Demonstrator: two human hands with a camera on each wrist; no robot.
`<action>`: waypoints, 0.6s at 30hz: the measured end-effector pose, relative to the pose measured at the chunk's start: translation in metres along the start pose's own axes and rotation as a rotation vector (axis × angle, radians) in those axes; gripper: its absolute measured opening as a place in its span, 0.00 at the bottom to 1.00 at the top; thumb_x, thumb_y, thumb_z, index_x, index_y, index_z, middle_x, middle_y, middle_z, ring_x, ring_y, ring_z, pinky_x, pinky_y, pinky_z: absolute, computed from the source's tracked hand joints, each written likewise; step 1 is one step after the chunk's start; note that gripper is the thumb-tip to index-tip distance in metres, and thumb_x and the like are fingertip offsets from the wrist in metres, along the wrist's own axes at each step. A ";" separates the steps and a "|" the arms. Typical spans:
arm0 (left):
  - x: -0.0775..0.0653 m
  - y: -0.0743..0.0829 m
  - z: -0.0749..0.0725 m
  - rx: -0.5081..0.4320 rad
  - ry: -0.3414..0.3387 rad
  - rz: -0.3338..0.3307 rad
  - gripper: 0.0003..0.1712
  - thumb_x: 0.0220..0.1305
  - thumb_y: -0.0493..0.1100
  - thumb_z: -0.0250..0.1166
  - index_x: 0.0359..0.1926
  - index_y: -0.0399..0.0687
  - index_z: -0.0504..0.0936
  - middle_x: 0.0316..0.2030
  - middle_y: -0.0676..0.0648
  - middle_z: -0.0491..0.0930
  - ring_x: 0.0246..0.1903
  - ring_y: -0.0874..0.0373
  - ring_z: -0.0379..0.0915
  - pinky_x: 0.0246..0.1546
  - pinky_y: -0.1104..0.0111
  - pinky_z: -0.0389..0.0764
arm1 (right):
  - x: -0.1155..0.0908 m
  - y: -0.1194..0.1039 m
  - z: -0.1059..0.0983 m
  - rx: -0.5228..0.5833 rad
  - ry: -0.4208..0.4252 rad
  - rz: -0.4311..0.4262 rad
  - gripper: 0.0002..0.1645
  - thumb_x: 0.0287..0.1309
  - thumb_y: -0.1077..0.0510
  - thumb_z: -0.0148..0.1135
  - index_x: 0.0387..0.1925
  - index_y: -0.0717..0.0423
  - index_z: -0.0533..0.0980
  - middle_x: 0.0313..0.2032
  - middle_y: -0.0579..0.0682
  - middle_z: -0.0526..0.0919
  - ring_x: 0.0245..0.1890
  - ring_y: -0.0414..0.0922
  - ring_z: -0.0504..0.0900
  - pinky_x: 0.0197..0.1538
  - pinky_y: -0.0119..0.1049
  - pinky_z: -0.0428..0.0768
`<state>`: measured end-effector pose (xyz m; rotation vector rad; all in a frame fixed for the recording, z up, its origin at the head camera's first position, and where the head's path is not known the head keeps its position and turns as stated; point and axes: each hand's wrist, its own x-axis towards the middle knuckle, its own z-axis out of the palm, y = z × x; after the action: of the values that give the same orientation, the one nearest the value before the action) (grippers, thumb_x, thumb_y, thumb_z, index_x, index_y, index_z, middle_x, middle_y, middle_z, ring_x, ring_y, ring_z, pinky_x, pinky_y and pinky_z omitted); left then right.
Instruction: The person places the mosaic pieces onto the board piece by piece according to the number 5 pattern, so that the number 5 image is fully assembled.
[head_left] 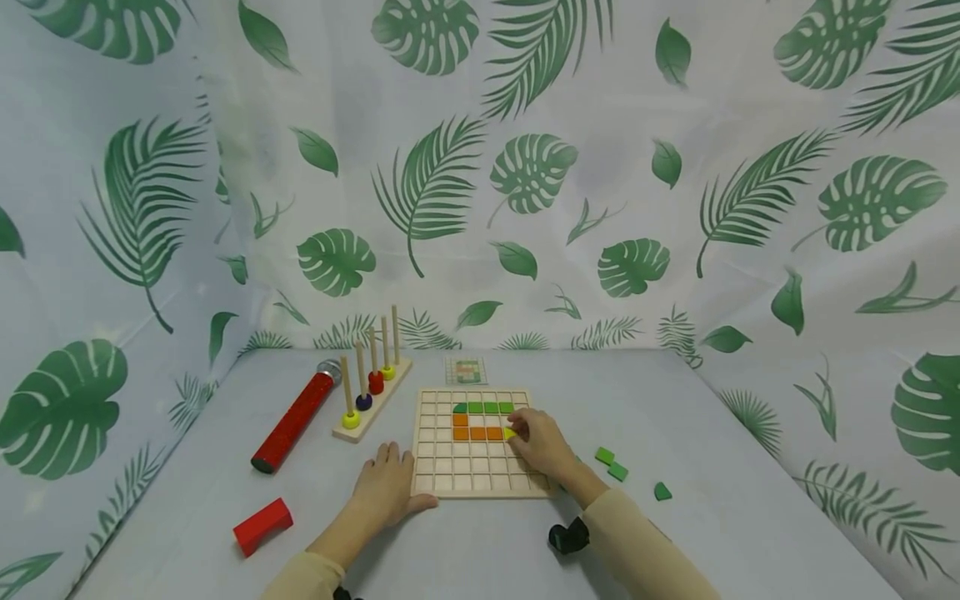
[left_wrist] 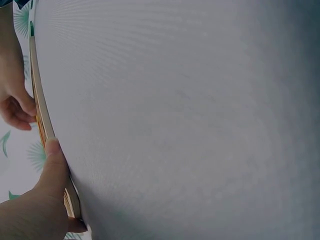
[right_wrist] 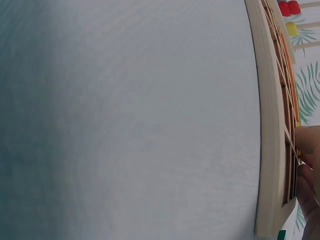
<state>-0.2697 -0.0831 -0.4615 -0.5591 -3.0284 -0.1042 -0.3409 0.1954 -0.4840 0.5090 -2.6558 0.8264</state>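
A wooden grid board (head_left: 442, 477) lies on the table. In its upper middle, green tiles (head_left: 491, 408) form a row, with orange tiles (head_left: 477, 433) below and at the left. My right hand (head_left: 543, 446) reaches over the board's right side and pinches a small yellow tile (head_left: 510, 433) at the end of the lower orange row. Its fingertips partly hide the tile. My left hand (head_left: 384, 487) rests at the board's lower left corner, fingers extended along the left side. In the left wrist view the left thumb (left_wrist: 54, 160) touches the board's front edge.
Loose green tiles (head_left: 604, 455) and a dark green rounded piece (head_left: 662, 491) lie right of the board. A pattern card (head_left: 467, 371) is behind it. To the left are a peg stand (head_left: 382, 400) with beads, a red microphone (head_left: 292, 423) and a red block (head_left: 262, 527).
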 end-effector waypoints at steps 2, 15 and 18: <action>0.000 0.000 0.000 0.000 0.002 -0.003 0.51 0.48 0.73 0.61 0.53 0.31 0.72 0.54 0.27 0.68 0.55 0.37 0.65 0.49 0.47 0.74 | 0.000 0.000 -0.002 0.002 -0.004 -0.003 0.17 0.50 0.67 0.67 0.44 0.61 0.77 0.35 0.47 0.81 0.36 0.42 0.77 0.40 0.37 0.79; -0.003 0.001 0.000 -0.011 0.036 0.022 0.49 0.49 0.72 0.62 0.51 0.29 0.73 0.52 0.27 0.69 0.54 0.36 0.66 0.47 0.47 0.74 | -0.007 0.016 -0.028 0.030 0.065 0.108 0.13 0.56 0.65 0.64 0.45 0.62 0.77 0.38 0.52 0.80 0.40 0.46 0.79 0.44 0.41 0.80; -0.002 0.000 0.002 -0.014 0.047 0.031 0.49 0.49 0.72 0.62 0.51 0.29 0.73 0.51 0.27 0.69 0.53 0.36 0.66 0.46 0.47 0.75 | -0.011 0.022 -0.037 0.020 0.064 0.139 0.14 0.55 0.65 0.65 0.44 0.63 0.77 0.38 0.52 0.81 0.41 0.48 0.79 0.45 0.42 0.79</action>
<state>-0.2677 -0.0841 -0.4635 -0.5956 -2.9751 -0.1351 -0.3337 0.2370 -0.4703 0.3004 -2.6502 0.8935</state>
